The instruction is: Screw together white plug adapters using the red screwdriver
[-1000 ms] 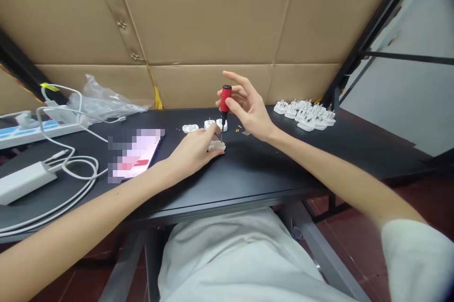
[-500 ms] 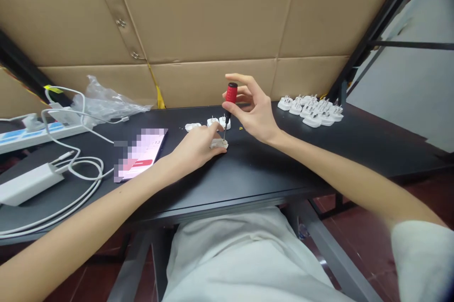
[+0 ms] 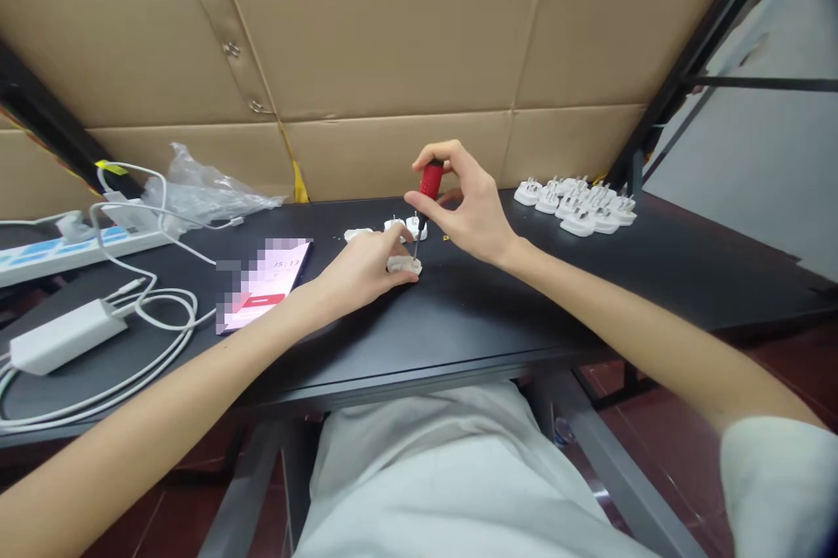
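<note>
My right hand [image 3: 472, 213] pinches a red-handled screwdriver [image 3: 431, 181] between thumb and fingertips, its thin shaft slanting down. The shaft's tip reaches a white plug housing [image 3: 404, 265], which my left hand [image 3: 363, 268] grips against the black table. My fingers hide part of the housing. Just behind it stand two more white plug parts [image 3: 394, 226] [image 3: 415, 228] with upright pins, and a flat white piece [image 3: 357, 234] lies to their left.
Several white plugs [image 3: 573, 205] sit grouped at the right on the black table [image 3: 524, 313], and tiny gold parts [image 3: 446, 237] lie near my right hand. To the left are a phone [image 3: 262, 287], charger [image 3: 65, 335], white cables, power strip [image 3: 72, 248] and plastic bag [image 3: 202, 191].
My right hand's fingers have curled closer around the screwdriver handle, and the tool now leans more. The camera view has shifted slightly, moving the table items a little to the right.
</note>
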Demonstrator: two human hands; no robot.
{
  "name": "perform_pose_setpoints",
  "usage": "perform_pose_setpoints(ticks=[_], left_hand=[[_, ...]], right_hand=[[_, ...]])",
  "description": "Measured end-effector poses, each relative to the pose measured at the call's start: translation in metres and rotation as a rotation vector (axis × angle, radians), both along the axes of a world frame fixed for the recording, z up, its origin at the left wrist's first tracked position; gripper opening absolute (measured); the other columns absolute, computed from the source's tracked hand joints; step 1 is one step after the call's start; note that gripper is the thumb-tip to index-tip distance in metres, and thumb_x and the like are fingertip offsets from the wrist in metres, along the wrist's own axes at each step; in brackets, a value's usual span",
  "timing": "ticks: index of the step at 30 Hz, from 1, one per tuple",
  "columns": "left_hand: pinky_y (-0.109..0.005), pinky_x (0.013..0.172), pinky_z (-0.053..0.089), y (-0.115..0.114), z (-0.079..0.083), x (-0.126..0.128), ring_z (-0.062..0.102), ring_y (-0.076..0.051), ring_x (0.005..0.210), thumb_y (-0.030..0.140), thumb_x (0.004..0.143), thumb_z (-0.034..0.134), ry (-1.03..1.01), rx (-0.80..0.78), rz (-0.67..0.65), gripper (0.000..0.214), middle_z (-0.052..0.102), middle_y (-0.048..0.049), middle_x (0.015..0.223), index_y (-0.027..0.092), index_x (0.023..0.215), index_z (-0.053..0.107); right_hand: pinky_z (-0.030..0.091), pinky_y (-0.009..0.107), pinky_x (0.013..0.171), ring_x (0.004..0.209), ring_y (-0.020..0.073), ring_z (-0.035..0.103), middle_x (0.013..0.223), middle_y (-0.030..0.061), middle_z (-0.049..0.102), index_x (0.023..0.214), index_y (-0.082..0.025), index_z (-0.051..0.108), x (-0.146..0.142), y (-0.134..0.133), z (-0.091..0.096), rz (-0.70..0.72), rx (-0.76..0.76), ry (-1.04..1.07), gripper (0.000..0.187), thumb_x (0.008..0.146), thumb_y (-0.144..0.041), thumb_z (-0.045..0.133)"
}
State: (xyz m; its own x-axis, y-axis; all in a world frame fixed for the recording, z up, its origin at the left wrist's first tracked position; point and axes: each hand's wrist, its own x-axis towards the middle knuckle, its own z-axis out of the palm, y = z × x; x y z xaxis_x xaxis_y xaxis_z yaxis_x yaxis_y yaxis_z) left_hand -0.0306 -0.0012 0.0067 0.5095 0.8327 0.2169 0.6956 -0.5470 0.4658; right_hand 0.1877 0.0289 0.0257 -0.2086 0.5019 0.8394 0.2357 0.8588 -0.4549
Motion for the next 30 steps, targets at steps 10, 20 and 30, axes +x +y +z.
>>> perform_pose_setpoints(ticks=[10,20,30], left_hand=[[-0.041,0.094,0.062,-0.0015,0.0019,0.0017,0.082,-0.031,0.109,0.041,0.092,0.077,0.031,0.040,-0.009,0.031,0.085,-0.0061,0.114,0.026,0.116,0.063],[-0.041,0.093,0.061,-0.0012,0.0040,0.0008,0.082,-0.032,0.108,0.043,0.093,0.077,0.064,0.041,-0.008,0.033,0.086,-0.0062,0.113,0.026,0.119,0.065],[-0.039,0.087,0.060,0.0006,0.0081,0.0004,0.080,-0.032,0.100,0.044,0.091,0.077,0.088,0.039,-0.003,0.026,0.083,-0.0064,0.106,0.025,0.106,0.070]], right_hand=[[0.070,0.055,0.109,0.111,0.0294,0.083,0.136,0.0076,0.078,0.154,-0.036,0.053,0.0029,0.0027,-0.0003,0.115,-0.213,0.067,0.074,0.093,-0.064,0.084],[0.069,0.052,0.109,0.121,0.0271,0.080,0.153,0.0115,0.070,0.148,-0.031,0.056,0.0080,0.0065,0.0027,0.251,-0.184,-0.011,0.049,0.109,-0.059,0.060],[0.073,0.044,0.089,0.102,0.0260,0.079,0.122,0.0064,0.078,0.148,-0.033,0.061,0.0001,-0.0003,0.0027,0.064,-0.112,0.007,0.065,0.096,-0.066,0.079]])
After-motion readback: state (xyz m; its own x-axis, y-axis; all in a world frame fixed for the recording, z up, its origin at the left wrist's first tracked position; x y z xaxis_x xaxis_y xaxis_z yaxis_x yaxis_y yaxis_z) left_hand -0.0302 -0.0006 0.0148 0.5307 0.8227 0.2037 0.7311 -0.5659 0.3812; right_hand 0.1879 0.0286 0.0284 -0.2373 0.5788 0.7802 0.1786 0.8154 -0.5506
